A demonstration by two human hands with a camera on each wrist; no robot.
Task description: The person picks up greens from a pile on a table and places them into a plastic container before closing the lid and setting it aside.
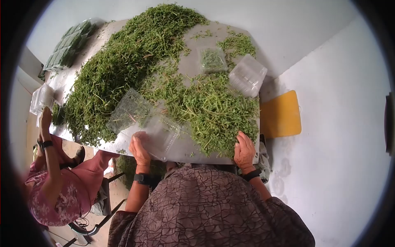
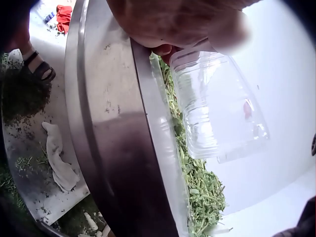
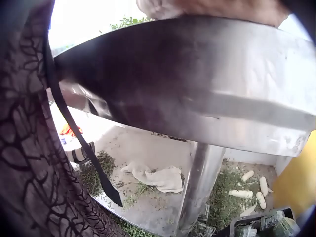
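Note:
My left hand (image 1: 140, 150) grips the near side of a clear plastic clamshell box (image 1: 161, 138), whose lid (image 1: 131, 109) stands folded open toward the large heap. In the left wrist view, the clear box (image 2: 212, 108) juts out from under the fingers, tilted above the table edge. A few sprigs show through the lid. My right hand (image 1: 245, 151) rests at the near right edge of a loose pile of leafy green stems (image 1: 222, 111), its fingers loosely extended against the greens. Only part of that hand shows in the right wrist view, over the metal table rim (image 3: 197, 74).
A larger heap of greens (image 1: 123, 57) covers the table's left and back. One filled box (image 1: 212, 59) and a stack of clear boxes (image 1: 248, 75) stand at the back right. Packed boxes (image 1: 70, 45) lie far left. Another person (image 1: 61, 185) sits at the left, beside more clear boxes (image 1: 42, 99).

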